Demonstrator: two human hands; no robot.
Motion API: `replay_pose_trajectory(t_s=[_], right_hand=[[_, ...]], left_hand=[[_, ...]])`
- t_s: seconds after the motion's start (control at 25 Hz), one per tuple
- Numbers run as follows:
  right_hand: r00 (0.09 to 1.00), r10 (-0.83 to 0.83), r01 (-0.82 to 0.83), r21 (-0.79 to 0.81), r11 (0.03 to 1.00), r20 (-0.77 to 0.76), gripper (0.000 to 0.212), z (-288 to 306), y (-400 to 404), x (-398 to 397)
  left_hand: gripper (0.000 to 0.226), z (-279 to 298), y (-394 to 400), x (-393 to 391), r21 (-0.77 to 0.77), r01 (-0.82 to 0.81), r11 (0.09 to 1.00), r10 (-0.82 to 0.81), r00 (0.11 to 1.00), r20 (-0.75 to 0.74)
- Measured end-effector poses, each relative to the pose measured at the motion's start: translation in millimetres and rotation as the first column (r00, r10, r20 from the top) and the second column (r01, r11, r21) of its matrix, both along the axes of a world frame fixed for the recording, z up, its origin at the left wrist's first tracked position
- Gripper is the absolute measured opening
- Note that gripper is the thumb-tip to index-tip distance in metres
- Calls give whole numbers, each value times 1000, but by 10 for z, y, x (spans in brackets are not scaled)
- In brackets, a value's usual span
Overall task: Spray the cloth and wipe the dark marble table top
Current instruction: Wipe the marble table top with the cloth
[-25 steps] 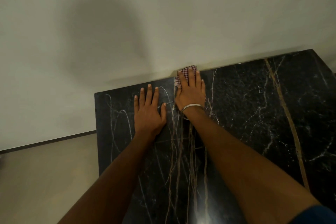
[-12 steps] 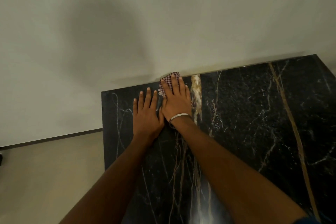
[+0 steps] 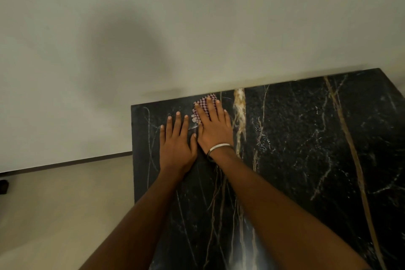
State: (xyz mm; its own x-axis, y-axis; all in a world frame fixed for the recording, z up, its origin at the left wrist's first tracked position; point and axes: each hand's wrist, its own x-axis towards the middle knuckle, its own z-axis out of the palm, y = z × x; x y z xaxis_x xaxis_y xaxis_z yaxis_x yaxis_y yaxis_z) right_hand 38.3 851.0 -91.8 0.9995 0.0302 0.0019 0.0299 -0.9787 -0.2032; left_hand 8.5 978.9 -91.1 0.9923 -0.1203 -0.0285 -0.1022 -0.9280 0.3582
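**Wiping under way at the far edge**

The checked cloth (image 3: 205,105) lies at the tabletop's (image 3: 306,149) far edge, pinned under my right hand (image 3: 213,128), whose grip is flat, fingers straight. My left hand (image 3: 176,147) rests open just beside. I judge the next stroke needs steady downward pressure.

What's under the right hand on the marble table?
A red-and-white checked cloth lies under the right hand, which presses it flat on the dark marble table top. Only its far and left edges show past the fingers; the rest is covered, so its full shape is hidden.
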Motion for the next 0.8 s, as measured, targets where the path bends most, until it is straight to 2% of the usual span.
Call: replay_pose_trajectory(t_s=[0.24, 0.44, 0.64, 0.72, 0.8], right_hand=[[973, -229, 229, 22, 973, -8, 63, 53, -254, -211], [999, -35, 35, -5, 999, 5, 60, 0, -115, -540], [971, -241, 241, 26, 970, -9, 61, 71, -357, -654], [976, -216, 217, 47, 975, -12, 62, 70, -143, -768], [995, -100, 100, 26, 995, -9, 61, 30, -27, -929]], left_hand=[[61, 44, -15, -257, -9, 0, 1000, 0, 1000, 0], [61, 20, -17, -433, 3, 5, 1000, -5, 1000, -16], [60, 21, -29, -612, 6, 1, 1000, -1, 999, -34], [60, 19, -58, -692, 0, 1, 1000, -1, 1000, -22], [60, 23, -76, -767, -2, -3, 1000, 3, 1000, -15]])
